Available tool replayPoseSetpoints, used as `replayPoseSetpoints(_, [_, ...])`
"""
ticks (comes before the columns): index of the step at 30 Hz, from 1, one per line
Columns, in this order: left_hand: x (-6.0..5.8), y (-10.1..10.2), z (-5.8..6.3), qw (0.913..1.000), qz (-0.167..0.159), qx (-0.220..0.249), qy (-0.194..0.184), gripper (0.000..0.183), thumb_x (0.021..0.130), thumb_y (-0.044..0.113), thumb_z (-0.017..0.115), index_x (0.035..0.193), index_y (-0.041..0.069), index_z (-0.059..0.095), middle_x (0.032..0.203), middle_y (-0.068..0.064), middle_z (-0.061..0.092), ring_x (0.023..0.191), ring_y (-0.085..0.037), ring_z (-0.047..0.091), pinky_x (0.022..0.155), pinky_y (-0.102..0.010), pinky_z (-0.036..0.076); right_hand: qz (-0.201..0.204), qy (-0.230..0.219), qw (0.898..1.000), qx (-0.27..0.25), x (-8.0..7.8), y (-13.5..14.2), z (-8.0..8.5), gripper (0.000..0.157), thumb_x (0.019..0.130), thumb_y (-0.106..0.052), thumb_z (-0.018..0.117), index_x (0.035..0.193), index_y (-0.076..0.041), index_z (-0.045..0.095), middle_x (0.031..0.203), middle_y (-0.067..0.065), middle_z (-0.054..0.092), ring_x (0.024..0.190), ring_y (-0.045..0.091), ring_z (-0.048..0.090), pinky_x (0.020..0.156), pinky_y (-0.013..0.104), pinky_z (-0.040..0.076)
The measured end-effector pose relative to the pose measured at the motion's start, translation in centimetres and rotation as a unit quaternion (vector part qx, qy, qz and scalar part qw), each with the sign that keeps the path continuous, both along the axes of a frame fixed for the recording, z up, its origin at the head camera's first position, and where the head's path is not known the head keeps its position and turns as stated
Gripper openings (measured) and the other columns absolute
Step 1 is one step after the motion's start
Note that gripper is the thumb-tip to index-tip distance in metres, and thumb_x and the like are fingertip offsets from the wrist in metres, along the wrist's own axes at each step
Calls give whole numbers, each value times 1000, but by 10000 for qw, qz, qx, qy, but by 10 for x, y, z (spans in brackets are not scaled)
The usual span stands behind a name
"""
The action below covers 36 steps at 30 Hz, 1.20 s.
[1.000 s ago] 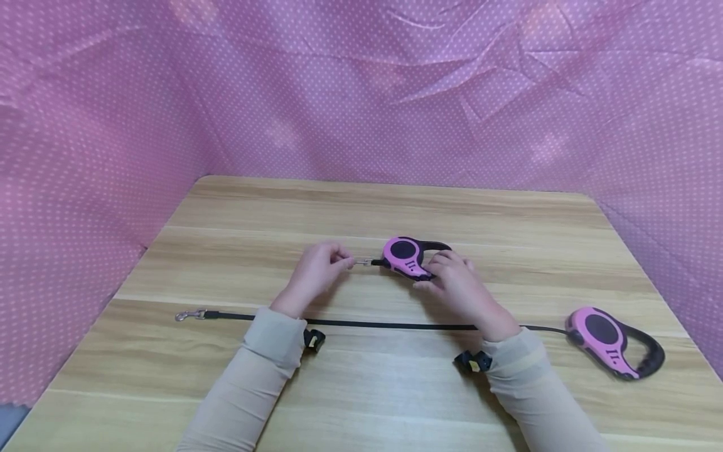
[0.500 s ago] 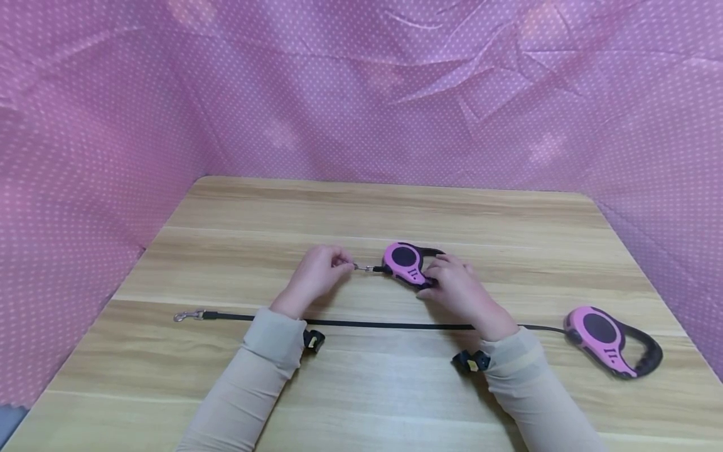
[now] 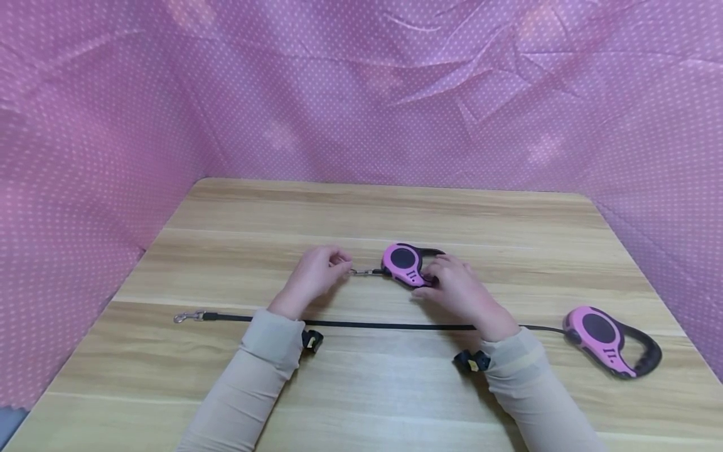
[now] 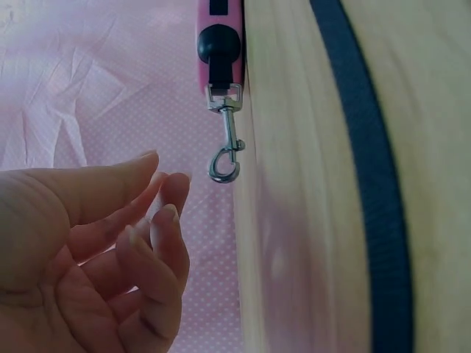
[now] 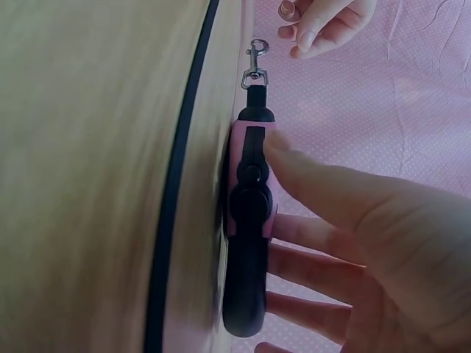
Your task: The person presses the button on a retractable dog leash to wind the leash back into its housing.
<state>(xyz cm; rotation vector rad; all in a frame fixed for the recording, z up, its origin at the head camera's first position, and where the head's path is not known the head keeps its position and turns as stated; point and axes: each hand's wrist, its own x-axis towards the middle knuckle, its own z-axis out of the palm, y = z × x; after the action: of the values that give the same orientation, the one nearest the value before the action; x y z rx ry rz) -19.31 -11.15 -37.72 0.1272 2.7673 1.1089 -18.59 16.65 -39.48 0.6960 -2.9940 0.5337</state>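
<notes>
- In middle of head view: pink leash [image 3: 402, 258], silver clip [image 3: 363, 272] pointing left.
- Just left of clip: left hand [image 3: 312, 279], loose, holding nothing.
- At right: right hand [image 3: 460, 290], fingers spread by handle [image 5: 244, 287].

- Far retractable leash [image 3: 403, 258]: mid-worktop [image 3: 367, 402], between left hand [image 3: 316, 276] and right hand [image 3: 459, 289].
- Its snap hook [image 3: 363, 272]: left of the casing, just beside left hand, apart from it.
- Right hand: at the casing's right, handle side.
- Near retractable leash [image 3: 599, 329]: on worktop, front right.
- Its cord [image 3: 390, 324]: runs left, before far leash, passing under both arms.
- End clip [image 3: 189, 316]: cord's left end.
- Cloth [image 3: 361, 113]: behind worktop.
</notes>
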Motion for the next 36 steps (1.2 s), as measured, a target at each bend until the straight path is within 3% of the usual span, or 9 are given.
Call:
replayPoseSetpoints(3, [1,0,2,10000,2,34,-7,22,98,26,63,114,12,68,98,-3,70,79,-18,63,62,-27,53,-19,45,10000,-51,0,1,2,47,84,-41,77,112,-4,71,116,14,70,120,36,57,99,58,42])
replayPoseSetpoints(12, [2,1,6,9993,-42,-261,264,24,98,30,62,114,13,68,103,-1,70,91,-18,64,80,-34,52,-118,-33,9992,-392,0,4,9,43,86,-39,76,115,-6,71,114,13,71,117,36,59,103,54,44])
replayPoseSetpoints(22, [3,3,9,9984,-53,-483,286,24,98,33,62,114,18,68,108,0,70,92,-18,64,79,-35,52,-138,-97,9985,-530,3,7,15,33,90,-31,73,112,-6,72,120,13,70,123,37,55,107,54,41])
replayPoseSetpoints(36, [9,2,16,9986,-87,-453,247,26,98,35,60,117,18,68,104,3,69,88,-15,63,76,-33,51,-197,-249,9955,-895,8,9,28,39,89,-32,74,115,-5,70,121,15,69,123,37,56,108,54,40])
